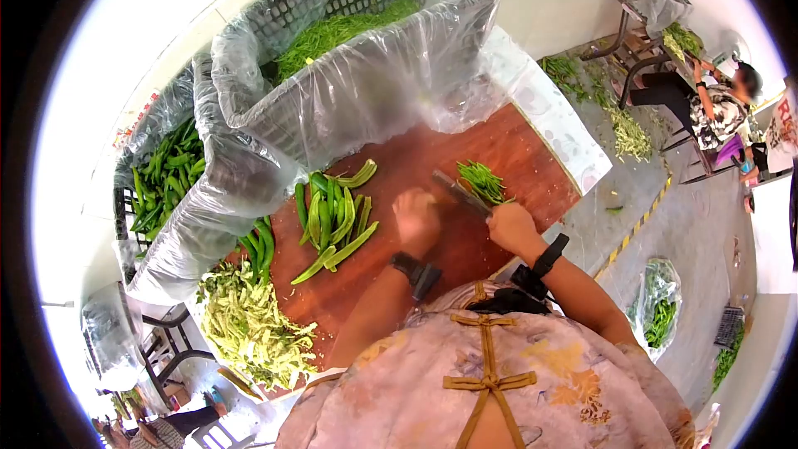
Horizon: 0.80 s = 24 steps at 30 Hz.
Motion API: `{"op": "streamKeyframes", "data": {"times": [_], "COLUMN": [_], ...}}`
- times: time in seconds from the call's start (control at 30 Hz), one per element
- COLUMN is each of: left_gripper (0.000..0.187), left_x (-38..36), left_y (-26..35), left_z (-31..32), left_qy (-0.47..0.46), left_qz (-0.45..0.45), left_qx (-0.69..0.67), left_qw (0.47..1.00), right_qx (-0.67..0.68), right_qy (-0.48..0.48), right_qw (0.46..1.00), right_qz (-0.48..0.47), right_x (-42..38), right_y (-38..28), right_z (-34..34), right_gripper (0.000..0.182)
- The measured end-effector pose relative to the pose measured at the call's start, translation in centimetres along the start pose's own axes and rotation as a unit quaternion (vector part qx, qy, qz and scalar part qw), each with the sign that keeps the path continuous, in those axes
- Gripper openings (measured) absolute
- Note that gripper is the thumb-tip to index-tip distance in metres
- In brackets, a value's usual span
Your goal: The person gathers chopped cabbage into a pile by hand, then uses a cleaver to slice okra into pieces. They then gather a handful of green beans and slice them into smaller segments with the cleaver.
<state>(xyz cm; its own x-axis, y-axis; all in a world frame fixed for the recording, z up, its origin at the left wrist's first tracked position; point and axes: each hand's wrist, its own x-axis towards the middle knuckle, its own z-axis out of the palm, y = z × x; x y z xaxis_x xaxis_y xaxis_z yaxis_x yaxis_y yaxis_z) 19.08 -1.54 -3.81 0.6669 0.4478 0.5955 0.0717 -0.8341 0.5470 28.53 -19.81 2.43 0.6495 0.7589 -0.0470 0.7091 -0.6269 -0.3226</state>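
My right hand is closed around the handle of a knife, its blade pointing up and left over the reddish-brown board. Against the far side of the blade lies a small heap of green pepper strips. My left hand is over the board, left of the knife, smeared by motion, so its fingers cannot be made out. Further left, split and whole long green peppers lie in a loose pile.
Plastic-lined crates hold shredded green pepper and whole green peppers. Pale pepper cores are heaped at the board's left corner. A bag of green peppers lies on the floor at right. A co-worker sits at another table.
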Motion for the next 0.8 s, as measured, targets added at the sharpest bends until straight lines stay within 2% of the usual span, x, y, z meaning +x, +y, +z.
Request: {"op": "streamKeyframes", "data": {"times": [0.07,0.13,0.23,0.47,0.5,0.53,0.63,0.67,0.8], "left_gripper": [0.009,0.012,0.015,0.019,0.021,0.022,0.022,0.027,0.029], "left_x": [0.2,1.0,1.9,0.2,-0.7,-1.5,-3.3,-3.8,-5.0], "left_y": [0.3,0.7,0.7,-4.4,-5.2,-5.6,-5.7,-5.7,-5.8], "left_z": [-0.7,-1.8,-5.1,-15.3,-16.3,-17.2,-18.5,-18.9,-19.7], "left_qy": [-0.031,-0.021,-0.001,0.030,0.027,0.008,-0.028,-0.044,-0.011], "left_qz": [0.032,0.041,0.037,-0.037,-0.050,-0.066,-0.087,-0.088,-0.088], "left_qx": [-0.007,0.006,0.039,0.190,0.218,0.230,0.245,0.236,0.280], "left_qw": [0.999,0.999,0.999,0.981,0.974,0.971,0.965,0.967,0.956], "right_qx": [-0.009,0.009,0.000,-0.006,-0.001,0.003,-0.004,-0.002,-0.003], "right_qy": [0.020,0.075,0.059,0.037,0.017,-0.003,-0.008,-0.011,0.003], "right_qw": [1.000,0.996,0.998,0.998,1.000,1.000,1.000,1.000,1.000], "right_qz": [-0.003,0.043,0.014,-0.041,-0.017,0.007,-0.011,-0.016,-0.024], "right_x": [0.1,0.1,-0.7,-1.0,-0.9,-0.9,-0.8,-0.9,-0.9], "right_y": [1.3,1.3,-0.2,1.6,1.4,1.3,1.0,0.9,1.4], "right_z": [0.3,-1.1,-2.5,0.7,0.5,0.2,-0.4,-0.5,-0.1], "right_gripper": [0.024,0.024,0.024,0.022,0.022,0.022,0.022,0.022,0.022]}}
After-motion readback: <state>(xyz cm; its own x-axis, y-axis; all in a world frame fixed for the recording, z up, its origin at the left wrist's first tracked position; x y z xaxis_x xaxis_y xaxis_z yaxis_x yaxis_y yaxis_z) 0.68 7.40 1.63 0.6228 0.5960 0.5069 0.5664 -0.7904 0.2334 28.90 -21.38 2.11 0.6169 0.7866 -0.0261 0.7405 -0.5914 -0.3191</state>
